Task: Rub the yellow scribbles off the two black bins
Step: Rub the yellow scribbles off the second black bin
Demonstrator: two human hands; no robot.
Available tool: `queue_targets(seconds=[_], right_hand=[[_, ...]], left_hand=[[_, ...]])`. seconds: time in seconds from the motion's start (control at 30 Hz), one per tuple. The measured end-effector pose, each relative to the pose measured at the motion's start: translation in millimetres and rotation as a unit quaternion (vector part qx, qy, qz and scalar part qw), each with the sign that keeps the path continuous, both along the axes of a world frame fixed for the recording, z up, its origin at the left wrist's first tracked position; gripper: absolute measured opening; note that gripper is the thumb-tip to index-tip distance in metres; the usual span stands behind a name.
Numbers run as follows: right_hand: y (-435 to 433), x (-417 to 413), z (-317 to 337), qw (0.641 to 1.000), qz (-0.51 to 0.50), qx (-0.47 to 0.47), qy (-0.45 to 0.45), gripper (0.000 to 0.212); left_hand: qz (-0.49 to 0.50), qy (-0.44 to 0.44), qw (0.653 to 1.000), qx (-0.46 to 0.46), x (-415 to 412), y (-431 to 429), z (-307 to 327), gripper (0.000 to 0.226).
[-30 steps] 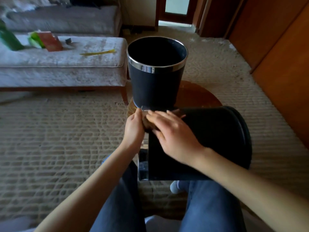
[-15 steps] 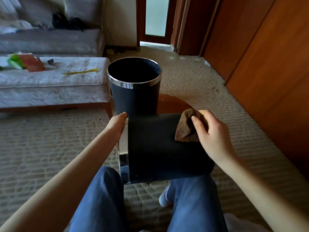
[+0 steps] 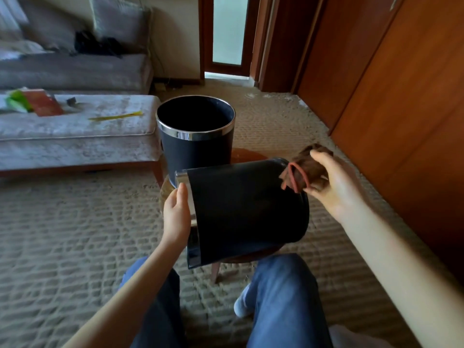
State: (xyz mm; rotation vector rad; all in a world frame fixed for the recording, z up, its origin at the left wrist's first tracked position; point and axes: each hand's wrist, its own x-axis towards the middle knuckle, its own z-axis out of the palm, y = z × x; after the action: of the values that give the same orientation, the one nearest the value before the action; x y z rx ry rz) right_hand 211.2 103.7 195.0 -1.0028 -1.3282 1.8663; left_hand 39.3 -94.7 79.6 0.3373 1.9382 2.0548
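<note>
A black bin (image 3: 246, 212) with a chrome rim lies on its side across the small round wooden table (image 3: 244, 154), its mouth to the left. My left hand (image 3: 177, 214) grips its rim. My right hand (image 3: 334, 187) holds a crumpled brown cloth (image 3: 305, 172) with a red loop, lifted just off the bin's bottom end. A second black bin (image 3: 197, 144) stands upright on the table behind it. I see no yellow scribbles on the faces turned toward me.
A grey bench (image 3: 75, 131) at the left carries a yellow strip (image 3: 115, 116), a red packet (image 3: 46, 102) and green items. A sofa (image 3: 72, 69) stands behind it. Wooden wardrobe doors (image 3: 401, 96) line the right side. Beige carpet (image 3: 62, 234) covers the floor; my knees are below the bin.
My right hand has carried the cloth from near the bin's rim rightward along its side to its bottom end and lifted it off. The lying bin has tilted slightly. My view rose.
</note>
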Motion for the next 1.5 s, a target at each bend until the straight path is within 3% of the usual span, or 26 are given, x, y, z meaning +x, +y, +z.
queue_targets(seconds=[0.1,0.2,0.23,0.33,0.43,0.5,0.63,0.7,0.77,0.83,0.93,1.03,1.1,1.2,1.27,1.37,1.5], right_hand=[[4.3,-5.7,-8.1,0.966,-0.067,0.230,-0.092,0.018],[8.4,-14.3,-32.6,0.855,-0.074,0.467,-0.213,0.023],[7.6,-19.1,-43.7,0.827,-0.062,0.504,-0.244,0.022],[-1.7,-31.7,-75.6,0.798,0.018,0.530,-0.286,0.038],[0.3,-35.1,-98.7,0.706,0.073,0.640,-0.296,0.054],[3.8,-36.2,-104.4,0.672,0.092,0.662,-0.319,0.058],[0.0,-36.4,-113.3,0.668,0.087,0.650,-0.353,0.064],[-3.1,-35.0,-120.1,0.644,0.062,0.668,-0.368,0.060],[2.7,-40.2,-117.4,0.646,0.036,0.659,-0.384,0.057],[18.1,-57.1,-108.5,0.650,0.032,0.618,-0.441,0.060],[25.2,-94.3,-90.7,0.654,0.118,0.529,-0.527,0.061],[-24.8,-126.4,-88.7,0.635,0.231,0.566,-0.472,0.051],[-77.1,-130.6,-94.5,0.615,0.234,0.635,-0.406,0.045],[-135.3,-107.3,-103.2,0.649,0.204,0.668,-0.300,0.048],[-143.0,-78.5,-112.1,0.636,0.226,0.690,-0.262,0.050],[-104.1,-47.4,-116.4,0.611,0.225,0.712,-0.263,0.053],[-2.0,-7.9,-111.9,0.634,0.116,0.680,-0.350,0.047]], left_hand=[[0.014,-0.006,1.000,-0.007,2.4,-8.1,-12.7,0.040],[0.017,-0.005,1.000,-0.012,8.2,-16.9,-22.2,0.041],[0.017,-0.003,1.000,-0.012,11.0,-18.6,-22.6,0.040],[-0.020,-0.028,0.999,0.009,13.7,-22.5,-18.5,0.040],[-0.039,-0.105,0.994,0.011,-11.1,-20.8,-19.0,0.044],[-0.017,-0.153,0.988,-0.016,-29.9,-10.6,-11.7,0.045],[0.016,-0.154,0.983,-0.100,-42.4,9.8,-2.5,0.053],[0.019,-0.115,0.987,-0.109,-34.3,5.7,-3.0,0.050],[0.023,-0.096,0.991,-0.095,-23.1,-2.3,-5.5,0.049],[0.021,-0.088,0.993,-0.082,-9.5,-8.4,-4.6,0.045],[0.029,-0.074,0.995,-0.054,4.0,-15.1,-9.2,0.040],[0.041,-0.072,0.996,-0.046,11.2,-16.0,-8.4,0.041],[0.060,-0.071,0.994,-0.060,11.1,-14.3,-6.3,0.036],[0.037,-0.083,0.995,-0.035,7.5,-15.8,-9.4,0.041],[0.021,-0.079,0.997,-0.017,9.2,-18.5,-12.8,0.046],[0.053,-0.063,0.995,-0.050,13.1,-18.4,-14.7,0.043],[0.046,-0.065,0.995,-0.068,13.5,-20.5,-16.9,0.040]])
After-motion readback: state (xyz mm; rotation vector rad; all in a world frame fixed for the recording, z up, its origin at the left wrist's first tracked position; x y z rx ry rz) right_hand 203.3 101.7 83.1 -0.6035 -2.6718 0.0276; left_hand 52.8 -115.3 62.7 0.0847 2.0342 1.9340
